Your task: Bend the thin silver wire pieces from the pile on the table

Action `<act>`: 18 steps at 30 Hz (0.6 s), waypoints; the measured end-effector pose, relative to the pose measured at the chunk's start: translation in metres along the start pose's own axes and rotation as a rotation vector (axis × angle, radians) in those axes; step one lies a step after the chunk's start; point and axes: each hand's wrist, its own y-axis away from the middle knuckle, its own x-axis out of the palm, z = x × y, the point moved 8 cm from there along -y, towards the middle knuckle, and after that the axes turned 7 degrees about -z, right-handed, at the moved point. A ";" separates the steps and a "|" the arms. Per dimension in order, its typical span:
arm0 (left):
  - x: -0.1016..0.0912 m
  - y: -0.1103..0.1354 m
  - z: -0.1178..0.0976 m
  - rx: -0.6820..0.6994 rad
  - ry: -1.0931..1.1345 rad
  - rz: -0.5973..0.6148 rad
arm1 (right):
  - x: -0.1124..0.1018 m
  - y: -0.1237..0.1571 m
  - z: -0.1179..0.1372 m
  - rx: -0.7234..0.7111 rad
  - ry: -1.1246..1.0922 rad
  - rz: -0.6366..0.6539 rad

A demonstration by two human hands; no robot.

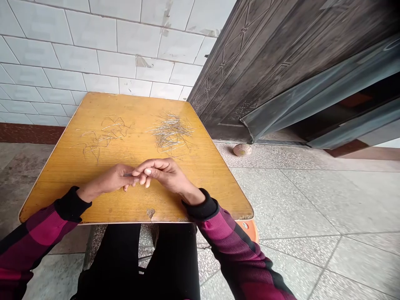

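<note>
1. The thin wire [127, 175] is pinched between the two hands, low over the near middle of the desk [200, 187]. Only a short grey stretch shows between the fingers, and the rest is hidden.
2. The left hand [109, 180] is curled nearly closed around one end of it, knuckles up, with the wrist resting on the desk.
3. The right hand [165, 173] meets it fingertip to fingertip. Thumb and forefinger are closed on the other end, and the other fingers lie loosely over the top.
4. From where I stand, it looks like one piece is being worked or bent between the fingertips, mid-step, with nothing set down yet.
5. I'd say the next move calls for a firm grip at both ends and a small, controlled twist. A piece this thin would slip or spring away easily.
6. Farther up the desk, to the right, lies a heap of straight wires [171, 132].
7. To the left, well apart from that heap, lie scattered bent wires [104, 134], loosely spread.
8. Beyond the desk is a white tiled wall [93, 50]. On the right there is a dark door [281, 62], and a small ball [242, 149] lies on the floor at its foot.
</note>
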 end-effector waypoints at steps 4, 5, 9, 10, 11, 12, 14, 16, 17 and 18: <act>0.000 0.000 -0.001 0.013 0.026 0.000 | -0.001 -0.003 -0.008 -0.017 0.082 -0.093; -0.008 0.000 -0.002 0.004 0.029 -0.057 | -0.002 -0.003 -0.007 -0.027 0.153 -0.108; -0.042 0.006 -0.002 -0.058 0.059 -0.329 | -0.008 0.002 0.002 -0.123 0.619 -0.227; -0.049 0.008 -0.004 -0.053 0.055 -0.398 | -0.008 0.004 0.005 -0.159 0.747 -0.271; -0.054 0.011 -0.006 -0.041 0.051 -0.461 | -0.008 0.005 0.008 -0.196 0.869 -0.312; -0.056 0.013 -0.009 -0.026 0.055 -0.502 | -0.007 0.006 0.011 -0.229 0.988 -0.351; -0.047 0.014 -0.015 -0.010 0.102 -0.433 | -0.003 0.007 0.012 -0.266 1.219 -0.408; -0.023 0.012 -0.019 -0.025 0.190 -0.218 | 0.002 0.006 0.010 -0.262 1.418 -0.433; -0.011 0.013 -0.021 -0.038 0.229 -0.118 | 0.004 0.005 0.008 -0.248 1.492 -0.423; -0.002 0.014 -0.022 -0.055 0.262 -0.049 | 0.007 0.004 0.006 -0.235 1.545 -0.401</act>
